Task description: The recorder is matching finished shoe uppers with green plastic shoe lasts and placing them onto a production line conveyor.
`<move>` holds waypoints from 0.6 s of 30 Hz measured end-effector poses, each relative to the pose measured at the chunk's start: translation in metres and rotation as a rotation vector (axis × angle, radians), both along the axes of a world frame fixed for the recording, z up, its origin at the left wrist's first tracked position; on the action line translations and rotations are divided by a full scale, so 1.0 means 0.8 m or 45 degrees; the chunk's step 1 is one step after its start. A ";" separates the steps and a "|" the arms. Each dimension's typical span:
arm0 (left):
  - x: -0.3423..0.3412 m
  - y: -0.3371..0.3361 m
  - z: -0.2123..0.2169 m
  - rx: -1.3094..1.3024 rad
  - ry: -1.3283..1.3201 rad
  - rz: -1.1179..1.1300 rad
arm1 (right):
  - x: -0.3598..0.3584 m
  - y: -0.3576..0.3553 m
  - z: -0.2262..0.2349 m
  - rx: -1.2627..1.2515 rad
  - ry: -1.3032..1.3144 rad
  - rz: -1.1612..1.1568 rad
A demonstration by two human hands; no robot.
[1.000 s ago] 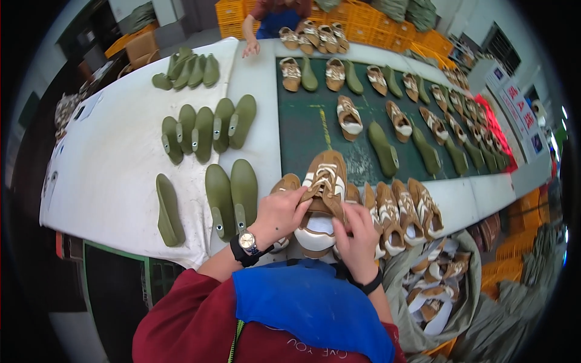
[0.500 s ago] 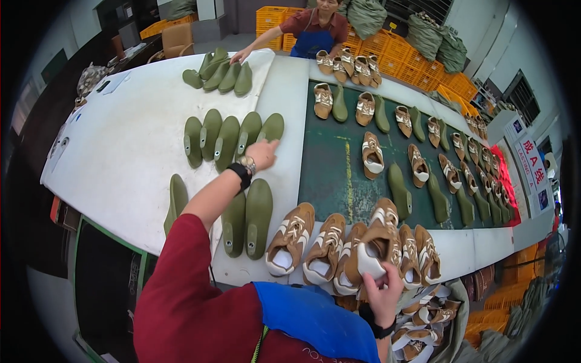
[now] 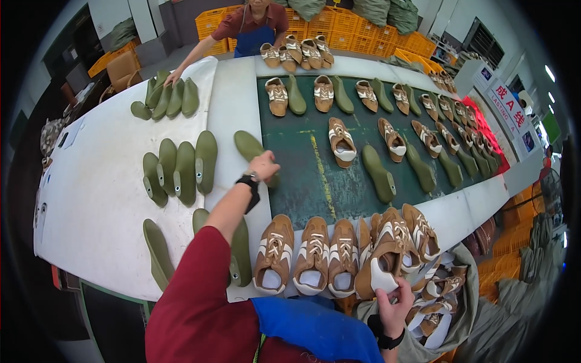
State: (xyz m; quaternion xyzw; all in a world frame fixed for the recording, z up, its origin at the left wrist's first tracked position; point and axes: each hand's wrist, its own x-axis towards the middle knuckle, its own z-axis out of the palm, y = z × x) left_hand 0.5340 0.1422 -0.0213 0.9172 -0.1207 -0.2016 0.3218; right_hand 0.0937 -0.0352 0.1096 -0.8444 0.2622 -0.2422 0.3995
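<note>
My left hand (image 3: 264, 166), with a black watch on the wrist, is stretched out and shut on a green shoe last (image 3: 249, 146) at the left edge of the dark green belt (image 3: 302, 181). My right hand (image 3: 393, 307) is at the near table edge. It grips the heel of a tan shoe upper (image 3: 387, 263) with a white lining. Three more tan uppers (image 3: 311, 254) stand in a row to the left of that shoe.
Green lasts (image 3: 180, 166) lie in groups on the white table (image 3: 97, 199). Tan shoes and lasts line the belt. A co-worker's hand (image 3: 175, 77) reaches for lasts at the far end, before orange crates (image 3: 363, 39). A sack of uppers (image 3: 442, 302) hangs lower right.
A second ago both hands were on a shoe at the near edge. My left hand then reached out to the lasts and now holds one by the belt. My right hand stays on a shoe.
</note>
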 end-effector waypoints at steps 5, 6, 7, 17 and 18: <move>-0.058 -0.085 -0.055 0.243 -0.389 -0.582 | -0.004 -0.002 -0.004 0.045 -0.049 0.024; -0.069 -0.097 -0.058 0.261 -0.327 -0.716 | -0.008 -0.004 -0.007 0.051 -0.048 0.008; -0.081 -0.111 -0.060 0.269 -0.436 -0.747 | -0.012 -0.006 -0.010 0.061 -0.039 0.008; -0.098 -0.168 -0.086 0.138 -0.482 -0.651 | -0.016 -0.015 -0.016 0.004 -0.131 0.020; -0.095 -0.159 -0.083 0.144 -0.481 -0.669 | -0.014 -0.016 -0.017 0.012 -0.131 0.003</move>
